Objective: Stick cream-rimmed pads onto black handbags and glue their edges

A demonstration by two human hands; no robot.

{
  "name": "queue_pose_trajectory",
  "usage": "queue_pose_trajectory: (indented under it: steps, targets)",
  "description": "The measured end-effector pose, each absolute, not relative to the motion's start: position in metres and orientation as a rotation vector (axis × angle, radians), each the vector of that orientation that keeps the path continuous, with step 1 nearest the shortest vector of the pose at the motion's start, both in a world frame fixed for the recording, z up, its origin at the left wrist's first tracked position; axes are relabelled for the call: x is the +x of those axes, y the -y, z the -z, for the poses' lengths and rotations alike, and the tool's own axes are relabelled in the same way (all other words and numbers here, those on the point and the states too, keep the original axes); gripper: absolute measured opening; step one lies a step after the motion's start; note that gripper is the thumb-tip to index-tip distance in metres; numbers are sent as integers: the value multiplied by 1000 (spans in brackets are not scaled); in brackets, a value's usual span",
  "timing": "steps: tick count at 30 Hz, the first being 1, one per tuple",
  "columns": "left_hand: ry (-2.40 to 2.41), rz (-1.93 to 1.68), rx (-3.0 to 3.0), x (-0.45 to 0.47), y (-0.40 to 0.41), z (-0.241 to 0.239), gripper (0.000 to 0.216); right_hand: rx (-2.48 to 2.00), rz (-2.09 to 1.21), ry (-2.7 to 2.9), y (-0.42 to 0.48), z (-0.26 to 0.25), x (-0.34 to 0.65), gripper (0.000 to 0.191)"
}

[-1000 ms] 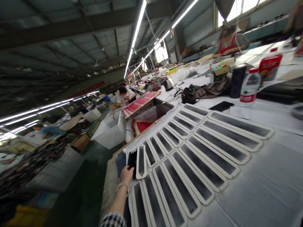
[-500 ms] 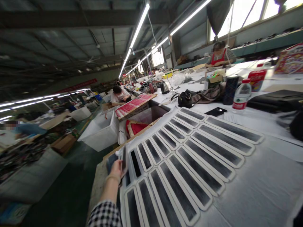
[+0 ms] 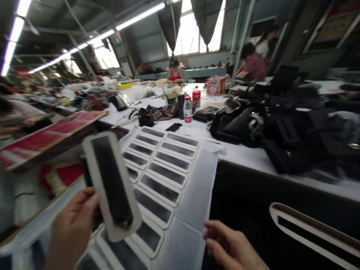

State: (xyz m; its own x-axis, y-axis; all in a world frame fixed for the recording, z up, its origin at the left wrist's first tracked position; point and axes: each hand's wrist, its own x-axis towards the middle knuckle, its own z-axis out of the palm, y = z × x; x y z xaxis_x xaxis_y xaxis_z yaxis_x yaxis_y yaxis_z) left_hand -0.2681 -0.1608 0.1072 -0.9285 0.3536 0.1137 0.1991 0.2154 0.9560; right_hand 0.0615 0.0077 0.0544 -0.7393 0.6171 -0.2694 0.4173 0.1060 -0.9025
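Observation:
Pinched along its left edge, a rounded rectangular panel [image 3: 112, 183] with a dark middle and a pale border is held up tilted by my left hand [image 3: 74, 221]. Below and behind it, several similar panels [image 3: 164, 174] lie in two rows on a grey sheet [image 3: 194, 187]. My right hand [image 3: 230, 243] hovers near the sheet's right edge, fingers loosely bent and apart, with nothing visible in them. To its right, a long pale-rimmed piece with rounded ends [image 3: 315, 236] lies on a black surface [image 3: 242, 191].
Behind the panels are a phone [image 3: 173, 127], a water bottle [image 3: 187, 110] and a dark bag [image 3: 146, 117]. Black bags [image 3: 306, 131] crowd the right side. A red-printed board [image 3: 53, 133] is at left. Co-workers [image 3: 176, 71] sit farther back.
My view has swung right. My left hand has lifted the panel from the table's left edge and brought it nearer. My right hand has come into view.

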Motion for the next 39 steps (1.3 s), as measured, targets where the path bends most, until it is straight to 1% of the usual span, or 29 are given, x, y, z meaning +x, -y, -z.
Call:
queue_pose_trajectory:
  steps: [1,3,5,7,10,13,15,17,19,21,22,24,25,26,27,30,33,35,39]
  targets:
    - [-2321,-1662,793,-236,129,-105,25,-975,-1681,2104,-14,-68,68,40]
    - [-2217,-1468,1249,-167,69,-104,21,-902,-1593,1919,-26,-95,83,53]
    - [-1943,-1401,1663,-100,22,-105,18,-926,-1495,1779,-36,-115,101,66]
    - [-1674,-1446,1914,-43,-13,-108,15,-999,-1402,1658,-46,-125,124,75]
    - [-1259,-1419,2013,16,-46,-117,15,-1185,-1089,1505,-64,-127,165,76]
    - [-901,-1213,1937,47,-68,-127,21,-1302,-733,1483,-82,-128,212,76]
    - [-771,-1097,1860,57,-80,-129,25,-1304,-676,1516,-92,-130,242,77]
    - [-829,-1164,1792,59,-92,-126,30,-1297,-758,1553,-102,-133,269,74]
    - [-1073,-1396,1759,55,-104,-120,33,-1317,-844,1584,-110,-136,291,72]
    - [-1311,-1524,1757,50,-118,-115,48,-1363,-835,1624,-118,-137,305,69]
    - [-1370,-1500,1759,47,-126,-114,60,-1379,-812,1651,-121,-137,311,68]
    - [-1369,-1329,1735,46,-141,-112,85,-1398,-778,1714,-127,-136,317,67]
    - [-1335,-1234,1718,46,-147,-112,89,-1404,-767,1744,-129,-135,319,66]
    - [-1292,-1161,1704,48,-153,-111,87,-1414,-757,1770,-130,-134,321,67]
    - [-1254,-1116,1694,49,-157,-109,79,-1430,-746,1794,-130,-133,322,67]
    - [-1192,-1090,1682,55,-162,-101,45,-1485,-681,1864,-129,-129,328,70]
    - [-1221,-1056,1684,55,-157,-91,24,-1485,-572,1960,-128,-126,334,69]
    - [-1263,-1013,1703,53,-152,-82,18,-1440,-498,2046,-129,-123,338,67]
    - [-1366,-889,1848,50,-141,-59,16,-1309,-306,2274,-132,-112,339,69]
